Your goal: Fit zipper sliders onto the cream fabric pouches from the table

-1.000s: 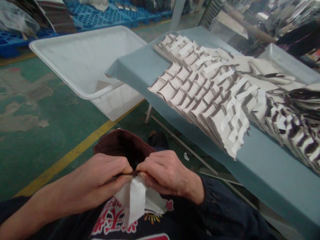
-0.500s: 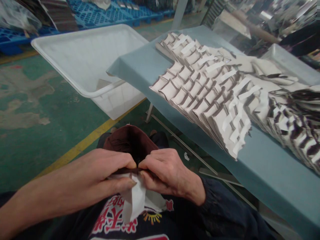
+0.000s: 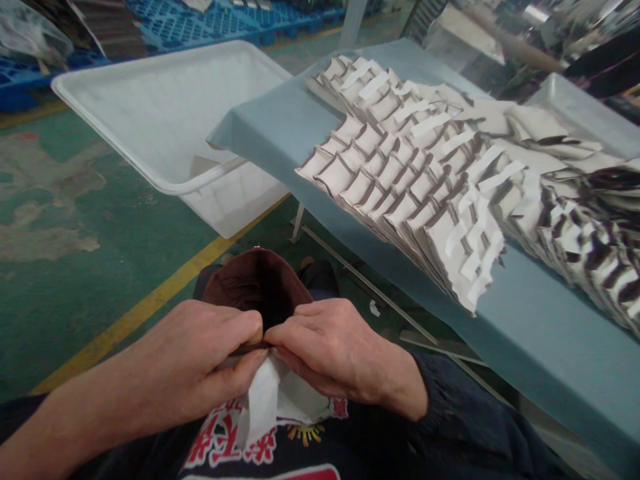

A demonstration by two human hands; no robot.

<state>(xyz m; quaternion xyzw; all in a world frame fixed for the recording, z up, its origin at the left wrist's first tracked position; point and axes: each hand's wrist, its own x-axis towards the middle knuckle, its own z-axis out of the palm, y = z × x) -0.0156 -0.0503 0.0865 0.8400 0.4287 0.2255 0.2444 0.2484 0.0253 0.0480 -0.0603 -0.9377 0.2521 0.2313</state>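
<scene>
Over my lap, a dark brown fabric piece (image 3: 227,283) curves open like a pouch, its far rim away from me. My left hand (image 3: 200,353) pinches its near edge between thumb and fingers. Close beside it, my right hand (image 3: 345,353) pinches the same edge, fingertips almost touching the left ones. A white strip (image 3: 263,403) hangs down below the pinched edge, and a paler white part (image 3: 300,400) shows under my right hand. The exact spot between the fingertips is hidden. Behind lies a dark apron with red lettering (image 3: 225,440).
To the right, a blue-grey covered table (image 3: 550,347) bears overlapping stacks of off-white pieces with brown edges (image 3: 400,180) and white strips. A large white plastic bin (image 3: 150,167) stands at the table's left end. Blue pallets (image 3: 175,33) lie behind it.
My fingertips have shifted slightly left along the brown edge, and the white strip hangs narrower. Both hands keep pinching. The view has moved a little.
</scene>
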